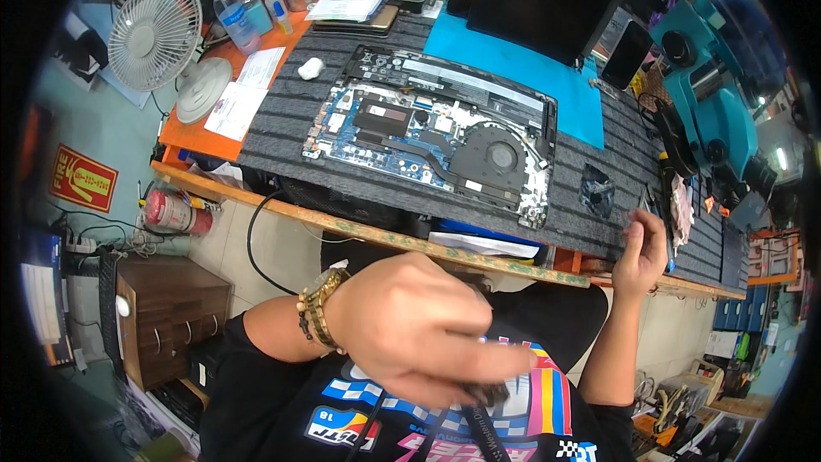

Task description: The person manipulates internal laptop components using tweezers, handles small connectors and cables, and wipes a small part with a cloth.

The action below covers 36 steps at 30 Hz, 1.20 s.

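Note:
An opened laptop chassis (428,133) lies on a grey striped mat, its inside facing up. A long black battery (462,81) runs along the far side; the blue circuit board (385,158) and round cooling fan (496,156) are nearer me. My left hand (419,325), with bracelets at the wrist, is raised in front of my chest, its fingers bent inward and slightly blurred. Below its fingers hangs a black lanyard strap (483,428); whether they grip it is hidden. Loosely bent, with nothing visible in it, my right hand (646,252) is at the table's front edge.
A small dark plastic packet (597,191) lies right of the laptop. Behind stands a black screen (534,0) on a blue mat (513,60). A teal microscope (710,94) is at right; a white fan (154,32) and spray bottle (233,17) are at left.

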Available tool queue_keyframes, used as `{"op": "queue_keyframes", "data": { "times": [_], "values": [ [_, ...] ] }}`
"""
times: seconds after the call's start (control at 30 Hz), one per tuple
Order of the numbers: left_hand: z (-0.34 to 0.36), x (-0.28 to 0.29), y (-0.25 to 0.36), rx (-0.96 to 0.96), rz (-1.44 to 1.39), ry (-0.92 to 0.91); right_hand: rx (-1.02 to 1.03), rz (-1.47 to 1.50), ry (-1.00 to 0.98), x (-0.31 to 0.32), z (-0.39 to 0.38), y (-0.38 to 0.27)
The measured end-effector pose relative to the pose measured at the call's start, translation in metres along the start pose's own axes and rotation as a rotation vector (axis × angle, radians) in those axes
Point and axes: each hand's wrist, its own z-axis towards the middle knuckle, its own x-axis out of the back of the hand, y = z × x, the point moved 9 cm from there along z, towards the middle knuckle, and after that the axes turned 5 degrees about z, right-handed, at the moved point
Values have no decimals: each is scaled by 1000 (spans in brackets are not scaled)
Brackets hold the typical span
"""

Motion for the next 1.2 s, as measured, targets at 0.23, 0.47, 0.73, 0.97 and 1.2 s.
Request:
{"op": "queue_keyframes", "data": {
  "times": [0.23, 0.47, 0.73, 0.97, 1.2],
  "values": [
    [25, -19, 28, -238, 38, 54, -22, -57, 177, 2, -3, 21],
    [37, -31, 29, -366, 36, 53, 20, -127, 162, -2, 0, 1],
    [34, -35, 33, -443, 72, 172, 60, -149, 148, -5, 1, -5],
    [35, -35, 33, -442, 65, 191, 18, -173, 119, -7, 0, -3],
    [33, -34, 29, -171, -57, 266, 71, -173, 138, -8, 2, -6]
  ]
}}
